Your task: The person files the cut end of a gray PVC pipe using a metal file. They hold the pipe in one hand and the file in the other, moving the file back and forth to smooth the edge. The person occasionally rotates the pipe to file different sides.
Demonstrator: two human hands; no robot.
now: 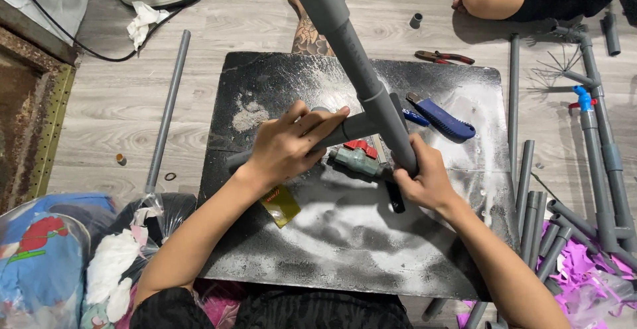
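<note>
Your left hand [285,146] grips the side branch of a grey pipe tee [371,113]; your right hand [424,183] clamps its lower end, above the black board [332,249].

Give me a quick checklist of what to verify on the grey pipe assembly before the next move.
1. Left hand wrapped around the side pipe: ok.
2. Right hand gripping the lower end of the long pipe: ok.
3. Side pipe fully seated in the tee fitting: cannot tell.
4. Valve with red handle lying under the assembly, not clear of it: not ok.
5. Blue-handled knife apart from both hands: ok.
</note>
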